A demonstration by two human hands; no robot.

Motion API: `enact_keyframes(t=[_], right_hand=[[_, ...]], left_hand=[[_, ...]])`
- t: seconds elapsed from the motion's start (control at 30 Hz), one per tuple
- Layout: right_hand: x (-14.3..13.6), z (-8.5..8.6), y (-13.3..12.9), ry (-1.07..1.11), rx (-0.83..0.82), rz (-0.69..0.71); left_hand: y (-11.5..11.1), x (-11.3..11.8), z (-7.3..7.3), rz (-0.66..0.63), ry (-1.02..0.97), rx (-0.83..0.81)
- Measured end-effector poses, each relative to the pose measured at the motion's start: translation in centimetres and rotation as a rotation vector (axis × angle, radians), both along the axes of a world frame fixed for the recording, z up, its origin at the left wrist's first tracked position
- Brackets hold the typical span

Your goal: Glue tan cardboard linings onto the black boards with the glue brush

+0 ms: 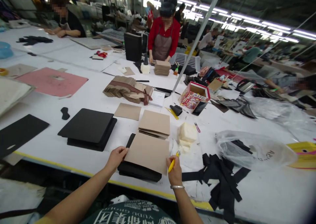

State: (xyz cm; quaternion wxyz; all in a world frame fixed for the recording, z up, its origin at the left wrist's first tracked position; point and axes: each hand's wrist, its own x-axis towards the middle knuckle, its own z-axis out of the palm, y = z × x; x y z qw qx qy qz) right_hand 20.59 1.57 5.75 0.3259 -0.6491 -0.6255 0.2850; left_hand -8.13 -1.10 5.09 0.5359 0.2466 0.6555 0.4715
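With 12 o'clock taken as straight ahead of the person and the card as the dial's centre, the tan card [148, 152] is laid over a black stack [140, 173] near the table [49, 159] edge, its 11 o'clock corner left uncovered. The card is pinched at its 9 o'clock edge by the left hand [117, 157], thumb and fingertips drawn close; whether a black sheet is caught too cannot be told. At 3 to 4 o'clock a yellow tool [171, 166] is gripped, tip up, in the right hand [175, 169], whose fingers are held at the card's edge. A tan pile [154, 122] is set at 12 o'clock, just beyond the card, and a lone sheet [127, 111] at 11. A black pile [86, 125] is stacked at 10 o'clock. A cream block [187, 132] is placed at 2 o'clock, with black strips [219, 176] heaped at 4 and a plastic bag [256, 151] at 3.
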Motion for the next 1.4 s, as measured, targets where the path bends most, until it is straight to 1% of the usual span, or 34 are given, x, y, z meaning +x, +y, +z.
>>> enact_keyframes(t=[0.07,0.17,0.23,0.37,0.47,0.53,0.67,0.97,1.07,1.17,1.3,1.4], right_hand=[[-0.1,-1.0,-0.8,-0.059,-0.055,0.023],[-0.9,-1.9,-0.9,-0.111,-0.063,0.046],[-1.4,-2.3,-0.5,-0.139,-0.048,0.065],[-1.8,-3.1,0.3,-0.191,-0.045,0.077],[-1.8,-3.8,0.6,-0.226,-0.067,0.065],[-1.8,-4.2,0.7,-0.237,-0.066,0.069],[-1.8,-4.7,0.9,-0.261,-0.042,0.072],[-2.2,-4.9,1.4,-0.321,-0.034,0.096],[-2.3,-4.7,1.6,-0.325,-0.052,0.086],[-2.6,-4.2,1.6,-0.326,-0.092,0.06],[-3.0,-3.4,1.6,-0.331,-0.142,0.041],[-3.2,-3.3,1.6,-0.352,-0.143,0.026]], left_hand=[[-0.9,-0.5,-1.3,-0.064,0.135,-0.008],[-1.2,-1.1,-2.3,-0.052,0.242,-0.019],[-0.8,-1.5,-2.4,-0.061,0.283,-0.029],[0.1,-2.2,-2.4,-0.167,0.438,-0.036],[0.4,-2.3,-2.7,-0.208,0.525,-0.05],[0.5,-2.2,-3.0,-0.22,0.543,-0.072],[0.7,-2.1,-3.4,-0.199,0.527,-0.103],[1.1,-1.9,-3.4,-0.137,0.524,-0.124],[1.2,-2.0,-3.4,-0.164,0.531,-0.131],[1.2,-2.2,-3.4,-0.201,0.544,-0.146],[1.2,-2.3,-3.7,-0.235,0.573,-0.186],[1.4,-2.4,-3.8,-0.271,0.597,-0.206]])
